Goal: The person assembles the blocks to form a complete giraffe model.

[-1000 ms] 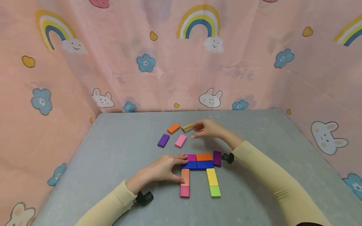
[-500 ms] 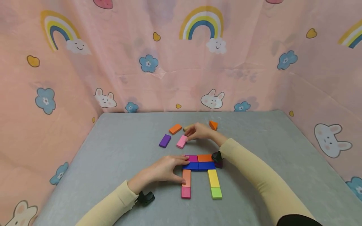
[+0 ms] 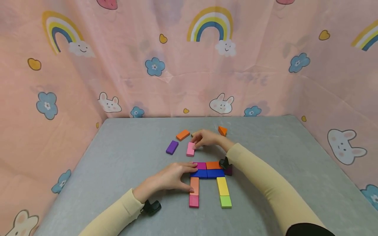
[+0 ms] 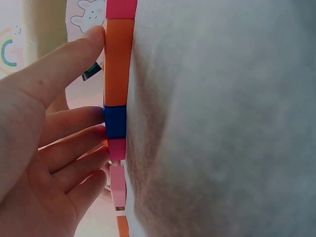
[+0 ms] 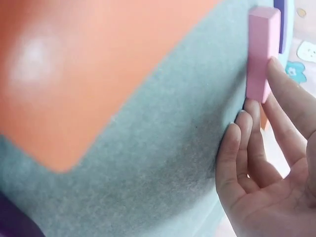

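My left hand rests on the left side of a flat figure of coloured blocks, its fingers fairly straight. Its fingertips touch the magenta block and the left blue block, and the thumb touches the light orange block. Below that lies a deep pink block. Beyond the figure, my right hand pinches a light pink block at its far end, thumb along one side in the right wrist view. An orange block completes the top row, partly behind the right wrist camera.
A purple block and an orange block lie left of the right hand. An orange triangular block lies behind it, and a wooden block is mostly hidden. Yellow and green blocks form the figure's right leg.
My right hand came left and toward me from near the wooden block to the light pink block, which has turned slightly and shifted nearer. The left hand stays on the figure.
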The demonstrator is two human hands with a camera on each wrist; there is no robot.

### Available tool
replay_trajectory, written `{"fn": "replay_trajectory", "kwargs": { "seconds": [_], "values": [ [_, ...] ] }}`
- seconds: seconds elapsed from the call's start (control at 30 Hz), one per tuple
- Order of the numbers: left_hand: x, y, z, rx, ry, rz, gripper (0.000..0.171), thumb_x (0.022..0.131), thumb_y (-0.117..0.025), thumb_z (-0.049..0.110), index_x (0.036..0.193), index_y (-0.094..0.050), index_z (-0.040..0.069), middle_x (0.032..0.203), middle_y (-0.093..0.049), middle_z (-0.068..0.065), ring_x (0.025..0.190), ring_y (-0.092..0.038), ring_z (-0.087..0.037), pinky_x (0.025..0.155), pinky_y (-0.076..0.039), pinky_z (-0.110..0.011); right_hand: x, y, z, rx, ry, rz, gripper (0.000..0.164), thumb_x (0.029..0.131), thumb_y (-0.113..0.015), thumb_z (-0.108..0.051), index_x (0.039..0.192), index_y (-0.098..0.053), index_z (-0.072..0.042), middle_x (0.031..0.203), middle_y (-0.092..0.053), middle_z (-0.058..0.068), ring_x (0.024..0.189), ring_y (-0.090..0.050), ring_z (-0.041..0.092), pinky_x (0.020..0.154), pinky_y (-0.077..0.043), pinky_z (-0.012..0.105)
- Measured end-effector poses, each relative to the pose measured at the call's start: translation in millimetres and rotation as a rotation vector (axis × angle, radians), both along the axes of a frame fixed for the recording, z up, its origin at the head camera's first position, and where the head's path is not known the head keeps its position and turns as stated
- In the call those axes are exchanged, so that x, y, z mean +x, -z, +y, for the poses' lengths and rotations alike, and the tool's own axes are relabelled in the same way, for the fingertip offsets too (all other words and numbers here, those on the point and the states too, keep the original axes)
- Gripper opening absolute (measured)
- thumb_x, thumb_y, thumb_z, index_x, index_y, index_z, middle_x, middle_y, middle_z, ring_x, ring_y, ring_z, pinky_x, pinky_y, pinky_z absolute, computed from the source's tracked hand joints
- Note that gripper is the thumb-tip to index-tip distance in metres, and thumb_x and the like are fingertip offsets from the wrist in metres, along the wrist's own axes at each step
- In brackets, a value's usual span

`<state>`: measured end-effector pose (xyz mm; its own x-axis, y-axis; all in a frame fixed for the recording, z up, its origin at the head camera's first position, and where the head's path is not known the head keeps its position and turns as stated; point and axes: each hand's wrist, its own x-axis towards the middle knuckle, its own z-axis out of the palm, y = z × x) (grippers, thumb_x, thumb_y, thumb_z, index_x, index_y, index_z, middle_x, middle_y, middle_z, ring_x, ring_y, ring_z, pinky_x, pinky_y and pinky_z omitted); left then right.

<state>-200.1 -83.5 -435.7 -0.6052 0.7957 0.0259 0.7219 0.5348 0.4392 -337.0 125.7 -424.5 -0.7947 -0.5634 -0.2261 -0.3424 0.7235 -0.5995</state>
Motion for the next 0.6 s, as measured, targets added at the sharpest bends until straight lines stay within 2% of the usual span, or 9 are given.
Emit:
{"fn": "replay_trajectory", "kwargs": {
  "seconds": [0.2,0.37,0.6],
  "values": [
    [0.8,-1.3,0.8,-0.010,-0.008,-0.015,0.070,0.077,-0.073,0.051,0.134,-0.055,0.015,0.144,-0.047,0.003,0.134,-0.043,-0.013,0.107,-0.039,-0.035,-0.8,0.1,4.5,-0.043,-0.067,-0.035,0.034,0.086,-0.070,-0.018,0.119,-0.067,-0.009,0.105,-0.064,0.005,0.086,-0.055,0.014,0.077,-0.048,0.022],
    [1.0,-2.2,1.5,-0.016,-0.006,-0.012,0.069,0.078,-0.073,0.050,0.134,-0.055,0.014,0.144,-0.047,0.003,0.133,-0.044,-0.013,0.107,-0.039,-0.034,5.4,-2.7,6.9,-0.069,-0.070,-0.038,0.042,0.084,-0.073,-0.021,0.122,-0.064,-0.006,0.111,-0.063,0.007,0.095,-0.057,0.016,0.088,-0.049,0.027],
    [0.8,-2.4,0.7,0.000,0.001,-0.011,0.068,0.078,-0.074,0.048,0.134,-0.056,0.013,0.144,-0.048,0.002,0.132,-0.045,-0.014,0.107,-0.039,-0.034,14.5,-3.4,6.2,0.018,-0.047,0.025,0.058,0.074,-0.082,-0.031,0.124,-0.062,-0.010,0.120,-0.064,0.006,0.107,-0.060,0.019,0.096,-0.049,0.033]
  ]
}}
